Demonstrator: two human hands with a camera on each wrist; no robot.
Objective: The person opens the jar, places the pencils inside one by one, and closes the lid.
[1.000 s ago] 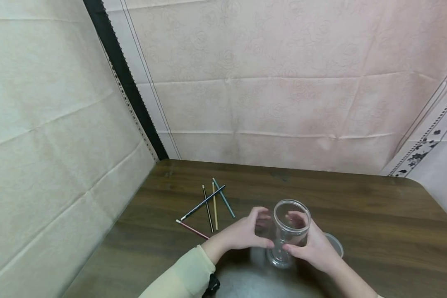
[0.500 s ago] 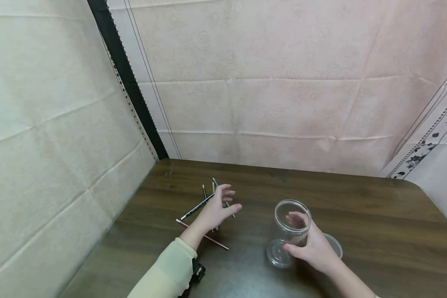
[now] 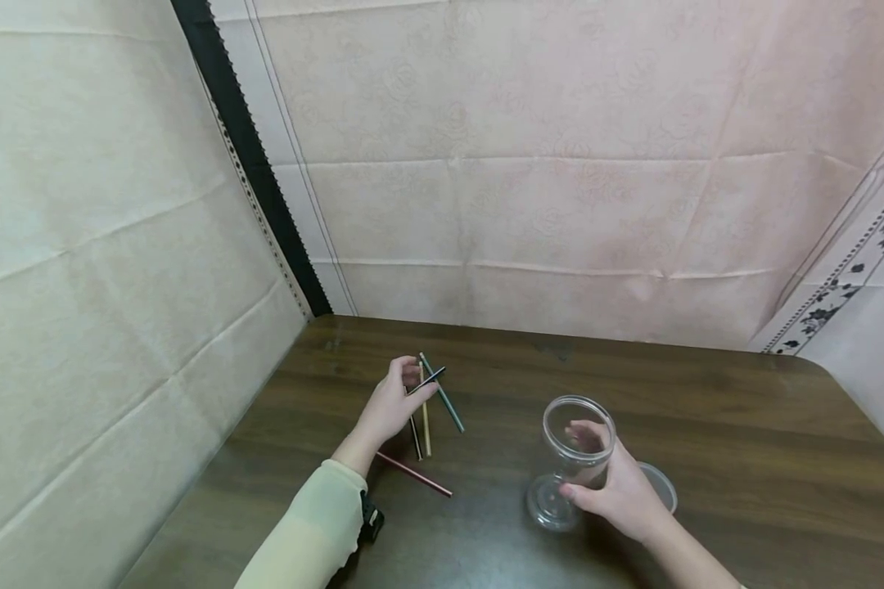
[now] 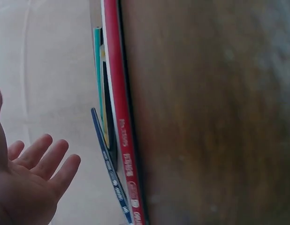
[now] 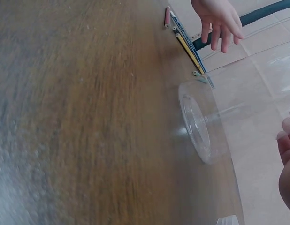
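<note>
My left hand hovers over the pencils on the table, fingers spread and loosely bent. In the left wrist view its fingers stand apart from the dark blue pencil. That pencil lies across the others, partly hidden by the hand in the head view. A yellow pencil, a black pencil and a teal pencil lie beside it, with a red pencil nearer me. On the right, my right hand grips an upright clear jar, thumb in front and fingers behind.
A clear round lid lies on the wooden table behind my right wrist. Pale cloth hangs beyond the far edge and along the left side. A black strap device sits on my left wrist.
My left hand has left the jar and moved left to the pencils, over the dark blue one. My right hand keeps its grip on the jar, which stays in place.
</note>
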